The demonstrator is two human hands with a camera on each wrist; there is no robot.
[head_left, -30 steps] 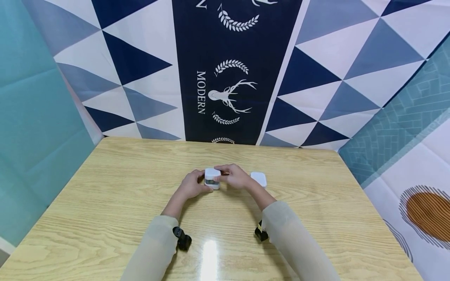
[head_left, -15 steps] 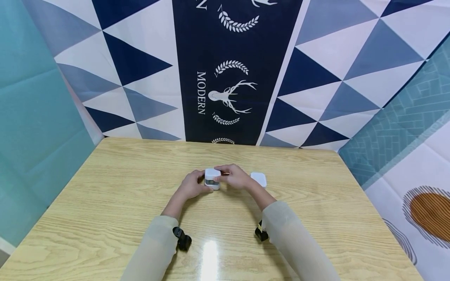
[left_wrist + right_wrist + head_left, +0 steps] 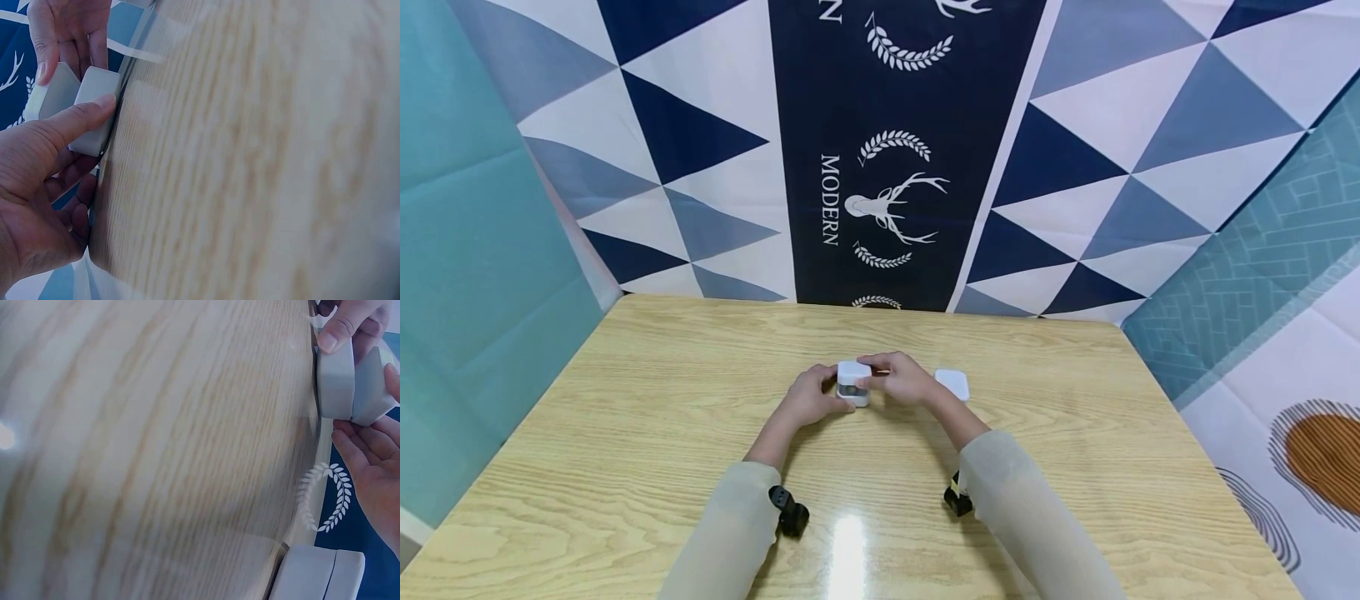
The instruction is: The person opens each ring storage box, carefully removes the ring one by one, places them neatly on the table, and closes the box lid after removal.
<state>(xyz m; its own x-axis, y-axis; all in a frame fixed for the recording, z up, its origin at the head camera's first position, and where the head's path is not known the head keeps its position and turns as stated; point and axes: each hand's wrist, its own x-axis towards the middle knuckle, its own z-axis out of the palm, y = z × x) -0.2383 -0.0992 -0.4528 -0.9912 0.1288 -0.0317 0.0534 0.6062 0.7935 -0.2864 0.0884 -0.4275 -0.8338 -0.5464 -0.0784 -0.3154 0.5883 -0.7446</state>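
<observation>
A small white hinged box stands on the wooden table, its lid raised at an angle with a dark gap at the front. My left hand grips the base from the left. In the left wrist view its thumb presses on the base. From the right, my right hand pinches the lid, fingers at its back and thumb in front. What lies inside the box cannot be made out. To the right of my right hand sits a second white box, closed, with a seam showing in the right wrist view.
The wooden table reaches back to a patterned cloth wall. A teal cloth hangs on the left, and another patterned cloth hangs on the right. Small black wrist cameras are strapped at both sleeves.
</observation>
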